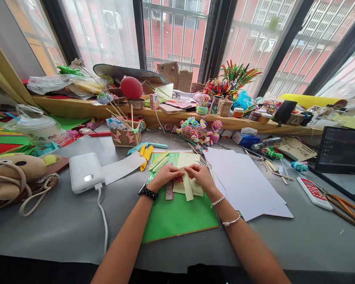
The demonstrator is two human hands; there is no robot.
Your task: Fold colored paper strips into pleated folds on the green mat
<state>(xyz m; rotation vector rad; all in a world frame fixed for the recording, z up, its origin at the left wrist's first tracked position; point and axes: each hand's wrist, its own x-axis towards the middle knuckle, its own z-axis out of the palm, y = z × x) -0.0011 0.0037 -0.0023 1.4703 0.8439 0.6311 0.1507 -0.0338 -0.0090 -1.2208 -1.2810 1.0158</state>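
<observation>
Between them, my left hand (pixel 167 176) and my right hand (pixel 201 176) pinch the top end of a pale yellow paper strip (pixel 188 190). Its lower end hangs down towards me. Both hands are closed, fingertips almost meeting. Under the strip lie pale yellow sheets (pixel 182 161) on a stack of green paper (pixel 180 215). A clear ruler (pixel 169 192) rests beside my left hand, partly covered by it. Folded pale yellow strips (pixel 159 161) lie just beyond my left hand. A pair of scissors (pixel 205 162) is partly seen behind my right hand.
White paper sheets (pixel 245 181) lie to the right, near a calculator (pixel 313 192) and a laptop (pixel 343 152). On the left are a white power bank (pixel 85 171) with a cable and a plush toy (pixel 20 173). A cardboard box (pixel 126 137) and paper flowers (pixel 195 130) stand behind.
</observation>
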